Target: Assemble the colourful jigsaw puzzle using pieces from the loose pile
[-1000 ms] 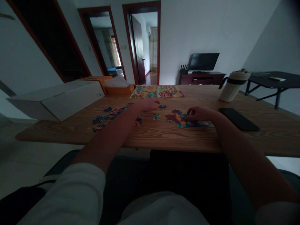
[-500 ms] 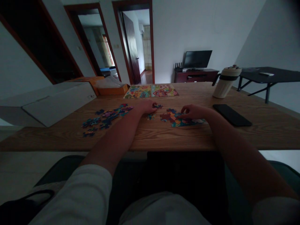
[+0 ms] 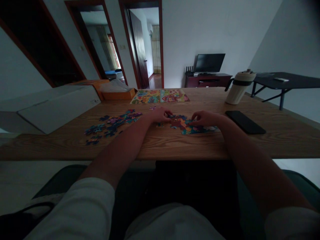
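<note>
Head view: one joined puzzle section (image 3: pixel 186 127) lies on wooden table (image 3: pixel 165 146), under fingers of my right hand (image 3: pixel 205 118); they are bent, grip I cannot tell. My left hand (image 3: pixel 160 115) is at its left edge, fingers curled; cannot tell if something is pinched. Work seems partly done: one section joined, loose pieces (image 3: pixel 115 126) at left remaining (they overlap, exact count not possible). One separate piece (image 3: pixel 152 108) beyond left hand. Two picture panels (image 3: pixel 147 96), one phone (image 3: pixel 245 122), one bottle (image 3: pixel 237 92).

Two hands (image 3: pixel 160 115), puzzle pieces (image 3: pixel 196 130) — many, one phone (image 3: pixel 245 122)
</note>
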The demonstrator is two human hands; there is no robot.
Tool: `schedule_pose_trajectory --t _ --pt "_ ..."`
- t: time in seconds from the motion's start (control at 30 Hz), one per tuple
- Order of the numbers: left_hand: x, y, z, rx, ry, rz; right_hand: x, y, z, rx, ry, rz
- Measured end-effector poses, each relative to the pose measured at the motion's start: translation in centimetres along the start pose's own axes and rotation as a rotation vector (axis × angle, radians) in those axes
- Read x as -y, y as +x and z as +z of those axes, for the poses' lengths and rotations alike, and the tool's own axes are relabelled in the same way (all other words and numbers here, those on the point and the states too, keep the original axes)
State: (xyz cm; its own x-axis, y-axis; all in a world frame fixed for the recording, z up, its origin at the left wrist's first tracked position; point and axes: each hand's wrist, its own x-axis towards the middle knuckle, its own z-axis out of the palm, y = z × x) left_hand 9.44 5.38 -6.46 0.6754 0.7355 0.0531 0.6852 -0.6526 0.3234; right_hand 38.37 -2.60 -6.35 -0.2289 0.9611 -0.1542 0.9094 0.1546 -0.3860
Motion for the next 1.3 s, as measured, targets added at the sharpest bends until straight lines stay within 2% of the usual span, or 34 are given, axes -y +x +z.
schedule_pose_trajectory --t 0.1,0.33,0.57,0.73,0.83,0.97,1.13,1.17,1.3 --pt "-0.3 -0.3 -0.1 0.073 0.033 0.023 0.0 0.0 0.0 0.008 0.011 0.001" --pt "-0.6 -0.5 -0.1 0.047 0.097 0.053 0.0 0.1 0.1 -0.001 -0.007 0.0" --pt "-1.1 0.7 0.3 -0.132 0.072 -0.048 -0.3 0.3 0.2 0.004 0.017 -0.012" --pt "-1.0 1.2 0.8 -0.055 0.104 -0.032 -0.2 0.1 0.0 0.009 0.014 -0.007" --pt "-0.6 0.7 0.4 -0.056 0.162 -0.031 -0.1 0.0 -0.1 0.018 0.018 0.008" --pt "0.3 -0.4 -1.3 -0.072 0.133 -0.114 -0.1 0.1 0.0 0.016 0.018 0.001" --pt "1.0 -2.3 -4.8 0.141 0.083 -0.184 -0.4 0.2 0.3 0.044 0.069 -0.003" --pt "1.2 -2.8 -5.5 0.144 0.089 -0.184 -0.5 0.2 0.3 0.046 0.075 -0.01" --pt "3.5 -6.3 -9.1 -0.019 0.117 -0.214 -0.4 0.1 0.3 0.044 0.084 -0.019"
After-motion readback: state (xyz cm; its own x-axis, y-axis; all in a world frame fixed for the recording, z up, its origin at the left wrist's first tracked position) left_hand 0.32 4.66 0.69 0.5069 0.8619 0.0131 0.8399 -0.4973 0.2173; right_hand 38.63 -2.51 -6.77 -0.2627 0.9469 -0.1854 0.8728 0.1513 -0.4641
